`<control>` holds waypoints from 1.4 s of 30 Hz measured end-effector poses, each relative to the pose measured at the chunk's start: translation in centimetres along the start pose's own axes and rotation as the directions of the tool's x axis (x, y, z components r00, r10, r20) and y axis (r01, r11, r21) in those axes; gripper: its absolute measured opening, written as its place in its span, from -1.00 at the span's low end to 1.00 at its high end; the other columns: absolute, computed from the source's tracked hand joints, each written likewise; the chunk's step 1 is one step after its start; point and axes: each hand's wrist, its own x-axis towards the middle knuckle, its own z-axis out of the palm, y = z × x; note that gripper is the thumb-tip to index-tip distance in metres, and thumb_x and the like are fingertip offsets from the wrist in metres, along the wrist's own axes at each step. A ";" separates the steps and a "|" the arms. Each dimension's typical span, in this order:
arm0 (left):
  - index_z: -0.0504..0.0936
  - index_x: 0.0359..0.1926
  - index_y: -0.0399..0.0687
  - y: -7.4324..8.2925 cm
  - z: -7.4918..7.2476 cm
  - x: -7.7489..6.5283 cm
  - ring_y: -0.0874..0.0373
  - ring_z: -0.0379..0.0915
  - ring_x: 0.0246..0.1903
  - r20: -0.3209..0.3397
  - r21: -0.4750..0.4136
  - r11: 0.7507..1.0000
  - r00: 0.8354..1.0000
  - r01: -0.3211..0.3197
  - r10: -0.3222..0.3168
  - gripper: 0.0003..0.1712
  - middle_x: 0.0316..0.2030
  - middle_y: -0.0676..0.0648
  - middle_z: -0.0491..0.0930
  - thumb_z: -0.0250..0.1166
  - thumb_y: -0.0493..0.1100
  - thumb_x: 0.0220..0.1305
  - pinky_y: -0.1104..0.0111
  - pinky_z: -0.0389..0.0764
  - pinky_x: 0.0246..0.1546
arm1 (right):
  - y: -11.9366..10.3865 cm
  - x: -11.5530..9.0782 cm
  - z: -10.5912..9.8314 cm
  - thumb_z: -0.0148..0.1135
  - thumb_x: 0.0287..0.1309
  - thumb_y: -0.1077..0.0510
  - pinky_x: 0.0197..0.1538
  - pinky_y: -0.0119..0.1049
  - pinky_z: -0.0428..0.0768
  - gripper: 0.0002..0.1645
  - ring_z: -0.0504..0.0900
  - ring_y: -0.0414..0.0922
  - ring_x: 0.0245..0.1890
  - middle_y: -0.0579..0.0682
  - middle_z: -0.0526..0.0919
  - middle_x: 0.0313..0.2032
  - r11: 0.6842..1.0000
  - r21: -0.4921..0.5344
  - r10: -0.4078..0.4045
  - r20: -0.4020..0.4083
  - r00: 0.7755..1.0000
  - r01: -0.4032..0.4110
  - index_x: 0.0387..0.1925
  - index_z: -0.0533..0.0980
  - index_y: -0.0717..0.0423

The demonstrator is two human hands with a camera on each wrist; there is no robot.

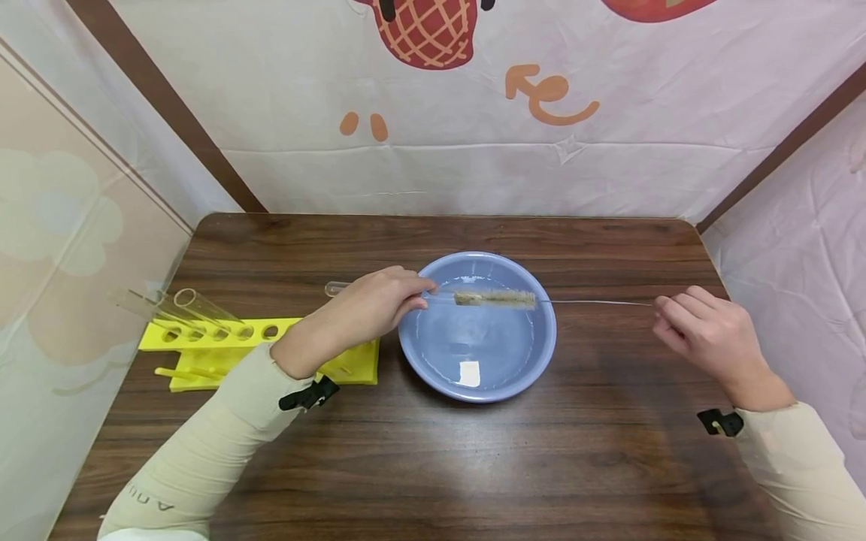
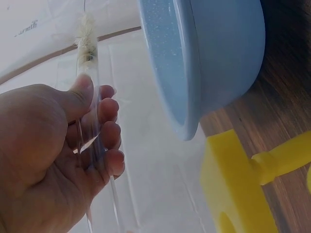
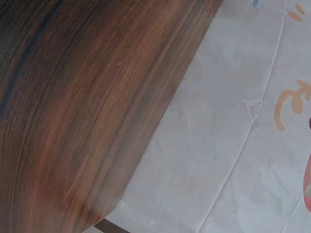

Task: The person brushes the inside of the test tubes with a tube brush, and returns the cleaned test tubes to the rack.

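Note:
My left hand grips a clear glass test tube lengthwise, thumb on one side and fingers on the other. The tube's rounded end sticks out to the left of the hand. At the other end, the pale bristles of a test tube brush sit partly inside the tube's mouth and partly outside it, above the blue basin of water. Far to the right, my right hand pinches the end of the brush's thin wire handle. The right wrist view does not show this hand.
A yellow test tube rack stands left of the basin, partly behind my left forearm. Several glass tubes lean in its holes. The wooden table ends at a fabric backdrop behind, with more fabric at both sides.

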 end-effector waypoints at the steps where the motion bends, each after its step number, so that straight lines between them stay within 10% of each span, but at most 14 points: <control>1: 0.62 0.21 -0.21 0.0 0.0 0.0 -0.05 0.56 0.10 0.002 0.001 1.000 1.000 -0.001 0.001 -0.62 0.07 -0.14 0.67 0.20 -0.12 0.51 0.11 0.55 0.17 | 0.0 0.0 0.0 -0.05 0.31 0.25 -0.71 -0.10 0.28 -0.65 0.34 0.00 -0.72 0.08 0.48 -0.66 1.000 -0.001 -0.001 -0.005 1.000 0.001 -0.54 0.51 0.33; 22: 0.61 0.22 -0.26 0.4 -0.2 0.4 -0.06 0.57 0.14 0.011 -0.018 1.000 1.000 -0.018 0.018 -0.61 0.11 -0.16 0.66 0.20 -0.14 0.51 0.10 0.54 0.20 | -0.5 0.4 0.3 0.05 0.46 0.25 -0.72 -0.03 0.29 -0.68 0.31 0.07 -0.72 0.13 0.47 -0.65 0.985 -0.138 -0.132 -0.215 0.968 0.104 -0.45 0.51 0.33; 42: 0.61 0.22 -0.28 0.9 -0.3 0.7 -0.08 0.52 0.21 0.013 -0.034 0.999 1.000 -0.017 0.017 -0.60 0.14 -0.19 0.64 0.20 -0.14 0.51 0.11 0.49 0.27 | -1.7 1.7 1.7 0.03 0.51 0.26 -0.71 -0.08 0.35 -0.67 0.30 0.02 -0.71 0.12 0.47 -0.62 0.977 -0.115 -0.197 -0.150 0.969 0.181 -0.42 0.51 0.34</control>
